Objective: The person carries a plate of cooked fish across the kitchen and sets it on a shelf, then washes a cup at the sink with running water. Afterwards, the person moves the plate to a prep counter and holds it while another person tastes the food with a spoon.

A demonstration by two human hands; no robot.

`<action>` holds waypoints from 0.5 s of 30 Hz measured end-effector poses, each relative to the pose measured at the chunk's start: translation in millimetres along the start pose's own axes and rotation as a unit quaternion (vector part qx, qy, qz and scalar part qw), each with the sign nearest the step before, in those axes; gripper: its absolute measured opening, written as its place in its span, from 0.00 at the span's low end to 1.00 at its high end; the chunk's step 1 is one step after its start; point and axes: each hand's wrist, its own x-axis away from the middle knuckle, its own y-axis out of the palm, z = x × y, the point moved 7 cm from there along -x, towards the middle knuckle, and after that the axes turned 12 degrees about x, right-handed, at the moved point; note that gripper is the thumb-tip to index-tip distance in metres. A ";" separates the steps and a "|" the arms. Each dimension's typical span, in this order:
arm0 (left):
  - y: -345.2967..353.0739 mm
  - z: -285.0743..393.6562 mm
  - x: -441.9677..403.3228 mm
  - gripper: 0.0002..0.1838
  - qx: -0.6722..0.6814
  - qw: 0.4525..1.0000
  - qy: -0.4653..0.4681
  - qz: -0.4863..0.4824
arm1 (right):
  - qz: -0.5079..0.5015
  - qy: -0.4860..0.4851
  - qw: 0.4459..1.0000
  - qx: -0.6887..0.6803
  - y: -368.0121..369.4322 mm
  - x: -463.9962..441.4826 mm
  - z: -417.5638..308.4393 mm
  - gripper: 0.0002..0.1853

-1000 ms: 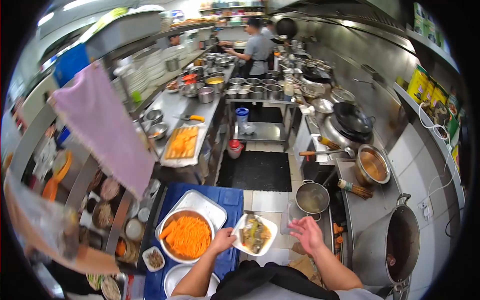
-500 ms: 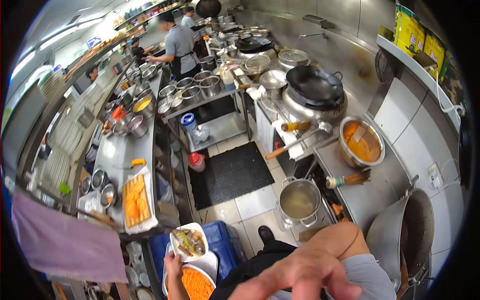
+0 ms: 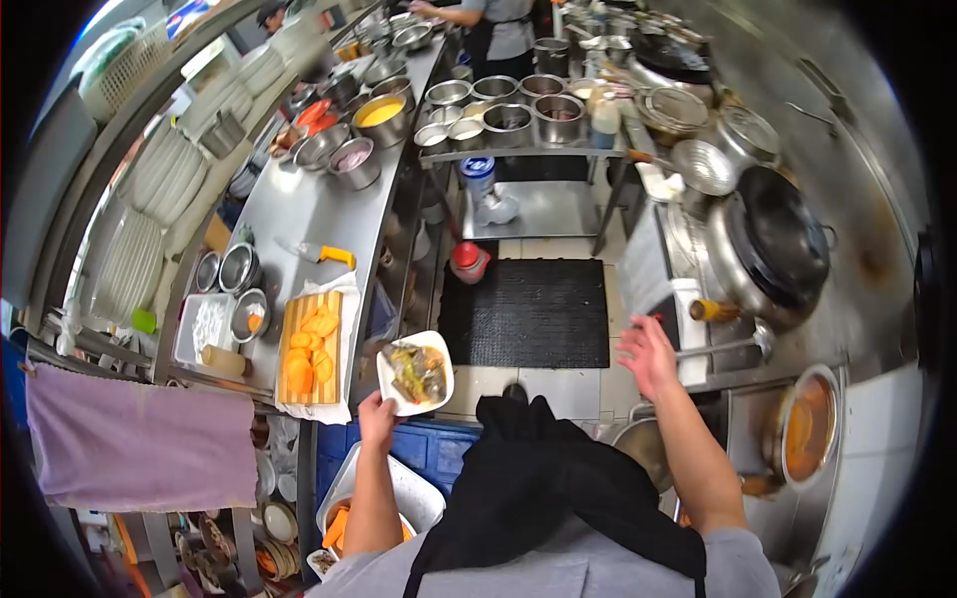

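Observation:
My left hand (image 3: 377,420) grips the edge of a white square bowl (image 3: 448,375), thumb at its near left corner. Inside the bowl lies cooked food (image 3: 415,373) with dark pieces and green strips, perhaps fish. My right hand (image 3: 650,355) holds nothing, and its fingers are apart. It hovers beside the stove counter, near a long metal ladle (image 3: 762,341). Left of the bowl, sliced orange vegetable (image 3: 313,349) rests on a wooden cutting board (image 3: 291,329). Below my left hand, a white tub (image 3: 417,492) with orange food is partly hidden by my forearm.
A yellow-handled knife (image 3: 334,255) lies on the left steel counter (image 3: 289,214). Woks (image 3: 783,234) stand on the right, with a pot of orange liquid (image 3: 823,399) nearer me. A black mat (image 3: 523,314) covers the aisle floor. A co-worker (image 3: 503,35) stands at the far end.
My view has turned toward the aisle and left counter. My right hand has moved from close to the camera to out over the right side. The bowl stays in my left hand, farther forward.

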 end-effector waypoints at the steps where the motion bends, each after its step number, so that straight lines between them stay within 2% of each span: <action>1: 8.3 -7.3 -19.6 0.14 0.018 1.000 -0.007 -0.001 | 0.016 0.013 1.000 -0.008 -13.8 -11.1 10.8 0.17; 6: 55.3 -27.5 -128.4 0.13 0.043 0.998 -0.044 0.008 | 0.072 0.028 0.997 -0.031 -57.8 -75.7 25.2 0.17; 7: 62.5 -32.4 -153.8 0.12 0.039 0.998 -0.044 0.002 | 0.110 0.047 0.993 -0.013 -60.7 -89.5 25.4 0.17; 10: 85.3 -38.4 -223.0 0.13 0.015 0.997 -0.078 -0.019 | 0.112 0.087 0.989 0.049 -46.3 -139.7 23.9 0.17; 12: 103.0 -35.6 -261.7 0.15 0.046 0.995 -0.090 0.001 | 0.089 0.113 0.988 0.060 -22.7 -180.8 16.2 0.17; 14: 119.7 -47.2 -301.8 0.16 0.067 0.990 -0.122 -0.006 | 0.020 0.131 0.980 0.147 19.4 -224.2 5.1 0.18; 15: 123.4 -57.7 -323.1 0.16 0.070 0.990 -0.125 -0.011 | -0.017 0.124 0.982 0.141 38.1 -246.4 -1.9 0.20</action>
